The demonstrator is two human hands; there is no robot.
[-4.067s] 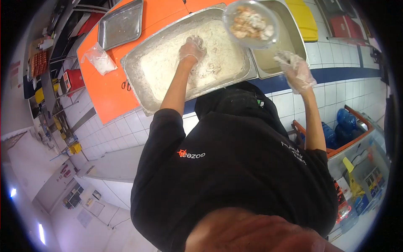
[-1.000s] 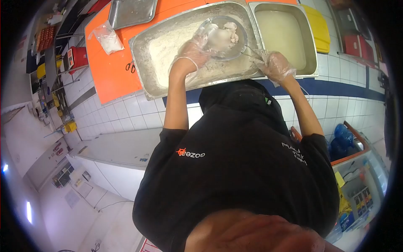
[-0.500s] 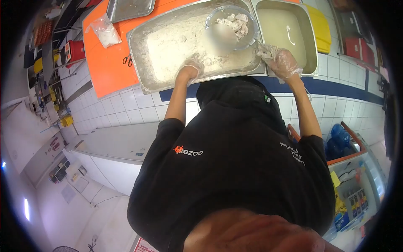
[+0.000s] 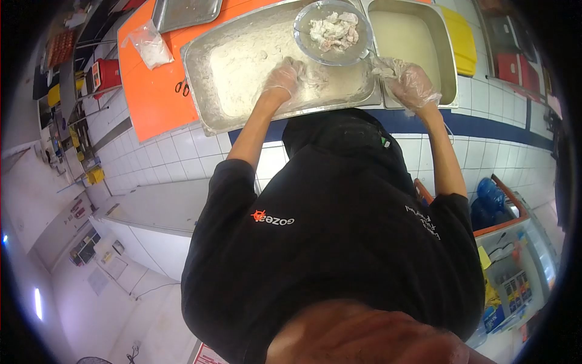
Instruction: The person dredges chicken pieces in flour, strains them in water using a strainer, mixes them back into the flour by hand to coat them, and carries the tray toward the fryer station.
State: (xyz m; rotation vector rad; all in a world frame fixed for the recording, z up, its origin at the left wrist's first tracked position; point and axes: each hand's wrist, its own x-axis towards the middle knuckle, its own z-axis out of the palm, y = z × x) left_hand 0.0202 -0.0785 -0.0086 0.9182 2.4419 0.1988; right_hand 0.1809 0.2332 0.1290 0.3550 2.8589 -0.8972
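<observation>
1. We see the left hand (image 4: 286, 77), in a clear plastic glove, down at the flour (image 4: 242, 67); its fingers are partly lost in the powder, and we cannot tell whether they are closed on anything.
2. The right hand (image 4: 412, 85), also gloved, is closed at the rim side of a round strainer (image 4: 333, 59); crumpled plastic hides most of the grip and handle.
3. Pale, flour-dusted pieces (image 4: 333, 31) lie in the strainer, over the right part of the large metal pan (image 4: 203, 115); we cannot make out what they are.
4. Just beside that pan, a smaller metal pan (image 4: 450, 73) holds cloudy liquid (image 4: 403, 45).
5. On the orange tabletop (image 4: 142, 109) we find a plastic bag (image 4: 153, 51) with white contents, dark scissor handles (image 4: 182, 88), their blades out of sight, and a metal tray (image 4: 185, 13) cut off by the frame.
</observation>
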